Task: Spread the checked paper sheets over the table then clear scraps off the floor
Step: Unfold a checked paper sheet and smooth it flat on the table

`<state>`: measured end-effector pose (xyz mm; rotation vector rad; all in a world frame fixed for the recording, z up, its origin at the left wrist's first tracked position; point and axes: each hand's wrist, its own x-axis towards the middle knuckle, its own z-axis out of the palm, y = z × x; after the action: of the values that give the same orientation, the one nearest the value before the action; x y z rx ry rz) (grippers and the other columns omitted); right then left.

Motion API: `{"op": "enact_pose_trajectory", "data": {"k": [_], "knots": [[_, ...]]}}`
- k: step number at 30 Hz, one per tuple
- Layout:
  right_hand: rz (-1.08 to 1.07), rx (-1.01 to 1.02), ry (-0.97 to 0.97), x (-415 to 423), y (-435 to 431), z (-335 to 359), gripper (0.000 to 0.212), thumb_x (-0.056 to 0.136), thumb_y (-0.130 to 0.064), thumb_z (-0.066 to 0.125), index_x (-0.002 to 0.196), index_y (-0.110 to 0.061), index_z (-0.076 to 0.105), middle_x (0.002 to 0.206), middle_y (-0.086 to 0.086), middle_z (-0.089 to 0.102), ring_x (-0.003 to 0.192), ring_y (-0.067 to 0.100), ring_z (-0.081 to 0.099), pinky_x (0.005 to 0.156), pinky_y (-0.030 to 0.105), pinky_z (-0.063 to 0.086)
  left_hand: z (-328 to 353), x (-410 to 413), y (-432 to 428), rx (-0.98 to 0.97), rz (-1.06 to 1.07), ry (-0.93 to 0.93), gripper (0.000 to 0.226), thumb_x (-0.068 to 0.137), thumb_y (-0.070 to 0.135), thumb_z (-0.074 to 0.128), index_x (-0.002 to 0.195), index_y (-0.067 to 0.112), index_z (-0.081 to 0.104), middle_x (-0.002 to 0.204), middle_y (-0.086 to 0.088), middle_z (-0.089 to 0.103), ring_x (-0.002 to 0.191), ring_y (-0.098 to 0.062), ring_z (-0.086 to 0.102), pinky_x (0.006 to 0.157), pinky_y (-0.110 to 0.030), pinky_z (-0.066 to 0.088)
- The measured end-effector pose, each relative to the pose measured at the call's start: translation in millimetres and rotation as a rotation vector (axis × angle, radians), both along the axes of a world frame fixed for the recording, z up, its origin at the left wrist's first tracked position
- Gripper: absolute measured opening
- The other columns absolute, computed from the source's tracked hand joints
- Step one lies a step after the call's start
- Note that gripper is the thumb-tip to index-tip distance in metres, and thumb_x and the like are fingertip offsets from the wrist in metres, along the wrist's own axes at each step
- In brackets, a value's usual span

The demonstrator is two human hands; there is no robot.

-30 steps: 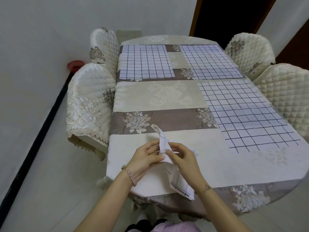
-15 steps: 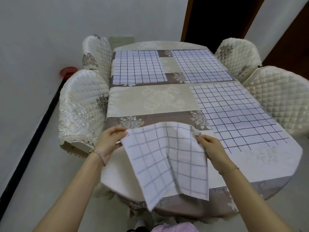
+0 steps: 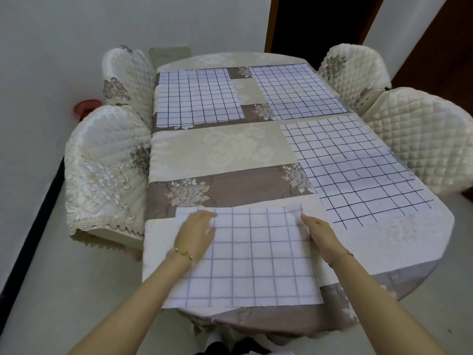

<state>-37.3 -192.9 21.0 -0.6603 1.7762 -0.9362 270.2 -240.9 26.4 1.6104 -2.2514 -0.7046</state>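
1. Head view: the nearest checked sheet (image 3: 256, 257) lies unfolded at the near left of the surface (image 3: 222, 149), its near edge at the rim.
2. The left hand (image 3: 195, 233) rests palm-down, fingers flat and loosely spread, on the sheet's far left corner; the right hand (image 3: 318, 233) pinches the lifted far right corner.
3. Three other checked sheets lie flat — far left (image 3: 197, 96), far right (image 3: 294, 90), near right (image 3: 355, 165).

The table (image 3: 225, 149) wears a floral tablecloth (image 3: 230, 185); four checked sheets (image 3: 250, 257) lie on it, seemingly flat.
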Motion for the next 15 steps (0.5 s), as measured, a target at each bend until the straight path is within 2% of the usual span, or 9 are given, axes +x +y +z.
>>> {"op": "enact_pose_trajectory", "data": {"k": [2,3,6,8,9,11,13,15], "knots": [[0.005,0.008,-0.018,-3,9,-2,0.035,0.090,-0.036,0.057,0.113,-0.011,0.064,0.102,0.000,0.061,0.095,0.018,0.055,0.086,0.032,0.045,-23,-10,30,-0.024,-0.180,-0.133,0.043,0.080,0.034,0.046,0.110,0.013,0.068,0.110,-0.007,0.069,0.103,-0.025,0.065,0.088,-0.036,0.053],[0.012,0.012,-0.033,-3,16,-1,0.033,0.089,-0.036,0.058,0.111,-0.013,0.065,0.105,0.001,0.062,0.098,0.020,0.055,0.089,0.034,0.046,-31,-14,41,-0.021,-0.253,-0.214,0.045,0.078,0.039,0.042,0.106,0.017,0.069,0.107,-0.003,0.071,0.098,-0.022,0.068,0.082,-0.035,0.055],[0.040,0.061,-0.068,-4,42,1,0.013,0.090,-0.027,0.059,0.095,-0.017,0.067,0.095,0.004,0.069,0.085,0.022,0.063,0.076,0.035,0.052,-38,-20,63,-0.003,-0.305,-0.382,0.049,0.084,0.046,0.032,0.108,0.025,0.069,0.112,0.003,0.070,0.100,-0.016,0.068,0.079,-0.036,0.056],[0.082,0.105,-0.077,0,64,4,0.013,0.089,-0.020,0.061,0.094,-0.011,0.069,0.079,0.004,0.072,0.069,0.019,0.066,0.059,0.028,0.052,-42,-19,67,0.004,-0.290,-0.432,0.058,0.096,0.045,0.014,0.111,0.027,0.068,0.117,0.004,0.068,0.105,-0.016,0.067,0.081,-0.038,0.055],[0.102,0.115,-0.086,2,74,5,0.014,0.088,-0.017,0.061,0.093,-0.007,0.070,0.075,0.004,0.073,0.066,0.018,0.067,0.055,0.027,0.052,-42,-19,68,0.006,-0.282,-0.447,0.066,0.097,0.044,0.006,0.113,0.027,0.067,0.118,0.004,0.067,0.106,-0.016,0.066,0.082,-0.038,0.055],[0.126,0.140,-0.092,3,90,4,0.014,0.087,-0.014,0.062,0.092,-0.004,0.071,0.080,0.007,0.076,0.073,0.020,0.070,0.062,0.028,0.056,-41,-20,69,-0.006,-0.283,-0.468,0.072,0.097,0.044,-0.001,0.114,0.028,0.067,0.120,0.005,0.067,0.108,-0.016,0.065,0.083,-0.039,0.055],[0.120,0.149,-0.092,5,104,3,0.014,0.087,-0.014,0.062,0.083,-0.003,0.070,0.074,0.003,0.075,0.068,0.014,0.069,0.059,0.023,0.053,-38,-20,70,0.010,-0.299,-0.480,0.070,0.097,0.045,0.000,0.115,0.028,0.066,0.120,0.005,0.066,0.108,-0.016,0.065,0.083,-0.038,0.055],[0.090,0.134,-0.083,9,114,2,0.020,0.086,-0.021,0.063,0.073,-0.005,0.065,0.068,0.001,0.068,0.067,0.014,0.063,0.061,0.023,0.049,-35,-21,69,0.053,-0.280,-0.433,0.059,0.096,0.044,0.013,0.116,0.027,0.065,0.123,0.002,0.065,0.108,-0.018,0.065,0.083,-0.038,0.054]]}}
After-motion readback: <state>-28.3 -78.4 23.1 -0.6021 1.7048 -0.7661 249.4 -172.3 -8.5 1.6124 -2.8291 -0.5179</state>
